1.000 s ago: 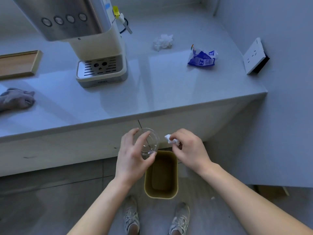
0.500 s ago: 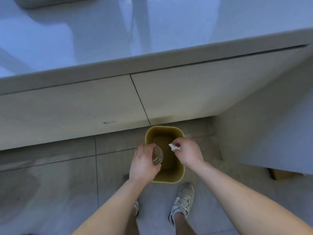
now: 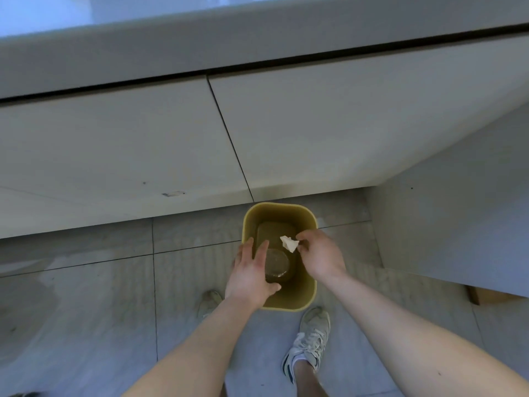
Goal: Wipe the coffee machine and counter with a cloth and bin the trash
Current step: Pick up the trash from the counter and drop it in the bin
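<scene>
Surfaces and materials at the bin

Bin [image 3: 310, 247] seen as smooth matt plastic, mustard-toned, with a faint sheen on the inner wall; cup [image 3: 277, 264] seen as clear glossy plastic, thin-walled, catching light at the rim; scrap [image 3: 289, 243] seen as crumpled white paper, matt and creased; cabinet fronts [image 3: 114, 144] noted as flat matt panels, lightly scuffed; countertop [image 3: 43, 15] noted as smooth and glossy; floor tiles [image 3: 86, 310] noted as matt, streaked, dull-finished; shoe [image 3: 310, 343] taken for worn fabric with laces.

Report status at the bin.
Left hand open, clear cup dropped into bin. Right hand pinching paper scrap over bin. Nothing blocking.
</scene>
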Demonstrator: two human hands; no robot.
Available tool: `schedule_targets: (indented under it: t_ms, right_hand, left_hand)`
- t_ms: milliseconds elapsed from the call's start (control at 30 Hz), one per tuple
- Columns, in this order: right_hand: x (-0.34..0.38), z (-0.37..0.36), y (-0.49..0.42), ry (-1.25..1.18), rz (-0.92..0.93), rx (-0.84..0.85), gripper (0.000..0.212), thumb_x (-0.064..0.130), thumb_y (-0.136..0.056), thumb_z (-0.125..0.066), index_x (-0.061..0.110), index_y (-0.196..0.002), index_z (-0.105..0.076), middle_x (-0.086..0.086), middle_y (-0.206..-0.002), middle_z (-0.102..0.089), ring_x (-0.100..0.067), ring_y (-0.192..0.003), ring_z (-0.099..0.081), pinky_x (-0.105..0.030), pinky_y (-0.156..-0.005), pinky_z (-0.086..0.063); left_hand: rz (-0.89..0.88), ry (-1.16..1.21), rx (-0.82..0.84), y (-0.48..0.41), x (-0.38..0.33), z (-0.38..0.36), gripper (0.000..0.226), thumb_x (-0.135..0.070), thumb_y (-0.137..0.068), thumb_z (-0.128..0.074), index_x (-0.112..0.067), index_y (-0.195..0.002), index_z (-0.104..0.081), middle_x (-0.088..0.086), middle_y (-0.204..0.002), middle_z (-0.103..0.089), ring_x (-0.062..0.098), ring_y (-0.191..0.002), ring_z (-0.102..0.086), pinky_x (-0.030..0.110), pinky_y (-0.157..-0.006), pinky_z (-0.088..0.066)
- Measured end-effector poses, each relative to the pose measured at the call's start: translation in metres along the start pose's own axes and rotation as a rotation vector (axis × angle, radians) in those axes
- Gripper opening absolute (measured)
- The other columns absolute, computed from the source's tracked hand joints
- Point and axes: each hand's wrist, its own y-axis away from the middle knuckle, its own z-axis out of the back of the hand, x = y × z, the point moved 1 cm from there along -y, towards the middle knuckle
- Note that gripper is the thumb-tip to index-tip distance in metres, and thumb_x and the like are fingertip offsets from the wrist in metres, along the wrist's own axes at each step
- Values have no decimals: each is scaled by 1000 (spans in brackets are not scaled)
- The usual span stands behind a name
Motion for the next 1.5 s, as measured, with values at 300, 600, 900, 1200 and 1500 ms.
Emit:
schedule_targets:
  t_ms: [300, 600, 900, 1200, 1500]
  right_hand:
    - [5, 9, -9, 9, 18, -8, 27, 26, -98, -53, 29, -123, -61, 6, -120, -67, -16, -102, -66, -28, -85, -54]
    - [21, 32, 10, 62, 97, -41, 30, 25, -95, -57, 30, -125, -59, 5, -117, -66, -16, -96, -66, -27, -81, -57]
    - [63, 110, 71, 114, 210, -120, 32, 31, -90, -61, 32, -122, -61, 8, -115, -65, -12, -95, -65, -28, -79, -58]
    - [107, 215, 132, 115, 286, -199, 37, 35, -89, -62, 29, -125, -57, 6, -119, -63, -14, -105, -62, -29, -82, -56]
    - [156, 313, 158, 103, 353, -262, 38, 32, -92, -59, 26, -129, -56, 3, -126, -62, -17, -112, -60, -32, -87, -54]
  left_hand:
    - [-64, -143, -77, -10, -5, 19, 89, -49, -82, -71, -36, -148, -14, 2, -155, -24, 31, -142, -33, 48, -108, -45]
    - [-122, -214, -115, 7, -19, 51, 88, -51, -81, -70, -34, -147, -15, 4, -153, -28, 32, -138, -36, 47, -106, -47]
    - [-172, -275, -176, 72, -54, 135, 88, -49, -83, -65, -30, -151, -14, 11, -159, -26, 33, -148, -22, 50, -120, -22]
    - [-180, -258, -297, 145, -103, 228, 72, -57, -93, -47, -32, -152, -16, 9, -160, -26, 29, -149, -22, 48, -121, -15]
    - [-265, -256, -432, 176, -140, 322, 72, -54, -96, -43, -27, -155, -11, 10, -164, -16, 27, -152, -10, 41, -121, -4]
